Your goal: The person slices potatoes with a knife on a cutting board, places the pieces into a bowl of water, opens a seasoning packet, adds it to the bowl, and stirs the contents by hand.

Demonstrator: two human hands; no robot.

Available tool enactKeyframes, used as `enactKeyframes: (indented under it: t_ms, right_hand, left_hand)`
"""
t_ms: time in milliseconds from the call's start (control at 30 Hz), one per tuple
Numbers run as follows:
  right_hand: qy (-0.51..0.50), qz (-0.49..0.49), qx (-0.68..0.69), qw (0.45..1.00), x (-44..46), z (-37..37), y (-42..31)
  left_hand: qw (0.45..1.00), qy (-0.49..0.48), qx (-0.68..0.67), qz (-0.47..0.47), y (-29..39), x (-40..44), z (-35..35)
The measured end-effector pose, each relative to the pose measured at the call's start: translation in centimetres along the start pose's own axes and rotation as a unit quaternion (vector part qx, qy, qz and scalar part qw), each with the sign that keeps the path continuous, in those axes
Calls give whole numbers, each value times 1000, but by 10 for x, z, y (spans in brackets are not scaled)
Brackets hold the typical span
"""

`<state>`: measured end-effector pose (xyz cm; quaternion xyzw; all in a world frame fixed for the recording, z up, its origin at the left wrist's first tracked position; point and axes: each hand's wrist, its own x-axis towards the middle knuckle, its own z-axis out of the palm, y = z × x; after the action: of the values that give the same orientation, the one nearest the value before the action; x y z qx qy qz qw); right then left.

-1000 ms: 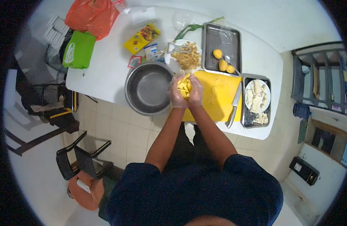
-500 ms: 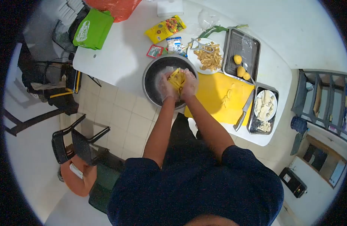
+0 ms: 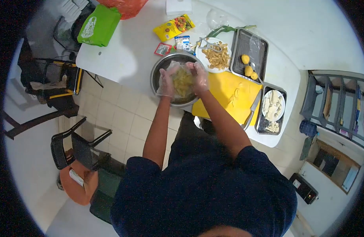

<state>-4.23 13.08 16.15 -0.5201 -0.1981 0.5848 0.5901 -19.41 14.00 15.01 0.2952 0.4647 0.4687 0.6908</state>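
Both hands wear clear plastic gloves and are parted over a round metal bowl (image 3: 154,81). My left hand (image 3: 167,82) is at the bowl's left side, fingers apart, holding nothing. Across from it, my right hand (image 3: 198,79) is open over the bowl's right side, palm turned inward. Between them, yellow cut strips (image 3: 183,83) lie down in the bowl, slightly blurred. A yellow cutting board (image 3: 217,94) with a few strips (image 3: 234,95) and a knife (image 3: 253,110) is right of the bowl.
Behind the board are a plate of peelings (image 3: 218,59) with a peeler and a tray (image 3: 251,43) holding peeled potatoes (image 3: 246,59). A smaller tray (image 3: 273,128) bears a plate of pale pieces (image 3: 273,106). Seasoning packets (image 3: 174,27) and a green bag (image 3: 99,25) are farther back.
My cupped hands moved left from above the board to the bowl, then came apart. The yellow strips they held are now in the bowl. The camera view has shifted.
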Motion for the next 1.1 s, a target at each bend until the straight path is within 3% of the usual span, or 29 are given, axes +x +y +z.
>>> enactKeyframes:
  t_ms: [100, 200, 300, 400, 500, 600, 633, 733, 767, 833, 867, 900, 1000, 1100]
  right_hand:
    - [-18, -42, -8, 999, -1, -12, -23]
    - [3, -78, 27, 997, -11, -39, -50]
    - [35, -72, 29, 996, -31, -86, -73]
    - [65, -98, -60, 991, -53, -137, -90]
    - [147, -89, -90, 981, -74, -194, -90]
    - [227, -98, -158, 956, -84, -246, -76]
    - [248, -103, -187, 945, -87, -259, -75]
    - [275, -89, -310, 906, -95, -281, -71]
    - [244, -89, -289, 921, -93, -286, -67]
    - [190, -177, -337, 905, -78, -304, -38]
    - [161, -219, -359, 893, -73, -314, -29]
    - [107, -199, -436, 871, -68, -318, -39]
    - [136, -193, -570, 787, -59, -316, -42]
    - [94, -161, -638, 747, -42, -316, -38]
  left_hand:
    - [997, -49, -7, 65, 6, -4, 5]
    - [937, -41, 258, 231, 20, -17, 15]
    - [913, -46, 325, 241, 21, -31, 28]
    - [947, -79, 254, 181, 22, -52, 52]
    - [857, -85, 423, 282, 8, -65, 72]
    - [904, -153, 367, 158, 11, -91, 121]
    - [883, -189, 401, 156, 17, -99, 137]
    - [827, -227, 479, 185, -57, -86, 143]
    - [822, -234, 485, 186, -75, -86, 146]
    - [815, -241, 493, 188, -101, -91, 158]
    - [786, -245, 537, 185, -106, -96, 165]
    - [754, -248, 581, 180, -110, -100, 171]
    - [685, -243, 670, 151, -126, -105, 179]
    - [636, -214, 733, 116, -149, -105, 176]
